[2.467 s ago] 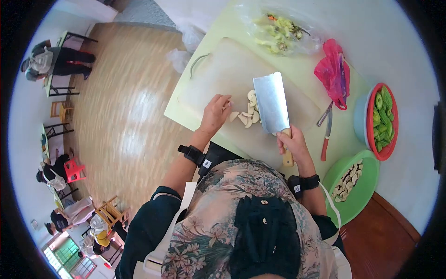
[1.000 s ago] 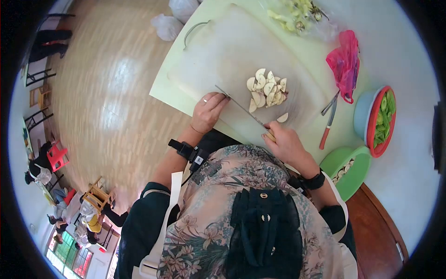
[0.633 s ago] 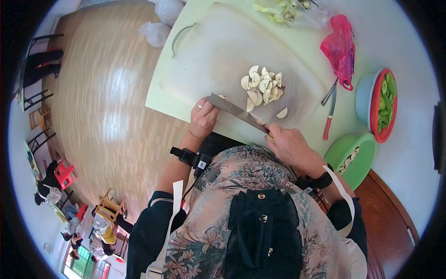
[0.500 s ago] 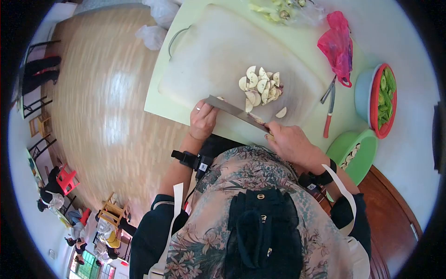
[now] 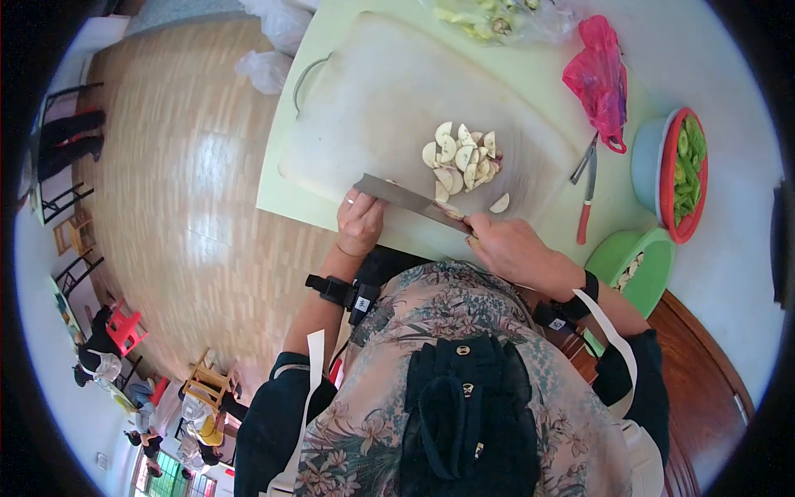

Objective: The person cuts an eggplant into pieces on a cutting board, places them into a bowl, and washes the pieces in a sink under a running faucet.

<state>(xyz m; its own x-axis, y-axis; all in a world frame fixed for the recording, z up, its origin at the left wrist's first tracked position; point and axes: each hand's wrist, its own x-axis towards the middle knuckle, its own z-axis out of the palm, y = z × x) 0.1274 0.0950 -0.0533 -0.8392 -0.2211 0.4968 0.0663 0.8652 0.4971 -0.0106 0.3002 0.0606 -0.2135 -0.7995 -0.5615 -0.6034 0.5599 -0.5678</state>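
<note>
My right hand (image 5: 512, 248) is closed around the handle of a kitchen knife (image 5: 402, 196), whose broad blade points left across the near edge of the whitish cutting board (image 5: 364, 108). Fingers bent, my left hand (image 5: 360, 224) is closed close against the blade near its tip. The blade hides whatever it may hold; a small pale bit shows just beyond. Pale slices (image 5: 468, 157), which look like eggplant, lie heaped on the board past the knife. A single slice (image 5: 499, 203) lies apart to the right.
Right of the board are a red-handled tool (image 5: 585, 211), a pink plastic bag (image 5: 598, 79), a red basket (image 5: 702, 199) of green vegetables and a green bowl (image 5: 658, 257) with pale pieces. A clear bag of greens (image 5: 530, 21) lies at the back. Other people sit far left.
The knife and both hands have shifted very slightly to the left in view, along with a small camera movement. The slices lie as before.
</note>
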